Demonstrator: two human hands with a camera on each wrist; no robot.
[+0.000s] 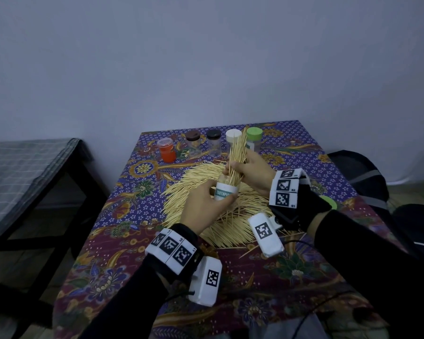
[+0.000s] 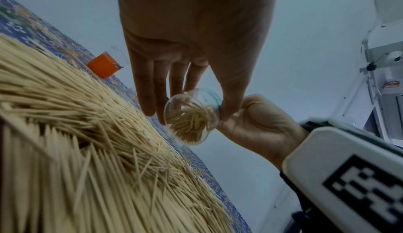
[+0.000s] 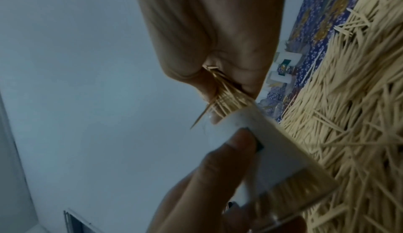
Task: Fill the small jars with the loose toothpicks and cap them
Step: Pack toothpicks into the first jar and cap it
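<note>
Looks like a plain room in a home: bare pale wall (image 1: 206, 57) behind, small table under a purple floral batik cloth (image 1: 113, 216) pushed against it. At nine o'clock, a dark-framed bench or cot with a grey checked cover (image 1: 22, 167). At three o'clock, dark bags (image 1: 357, 172) on the floor. Glimpsed from the left wrist: a white window or door frame (image 2: 375, 67) at two o'clock

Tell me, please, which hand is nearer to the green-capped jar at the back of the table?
Right. The right hand, gripping a toothpick bundle, sits just in front of the green-capped jar; the left hand is nearer the person, holding the labelled jar.
</note>
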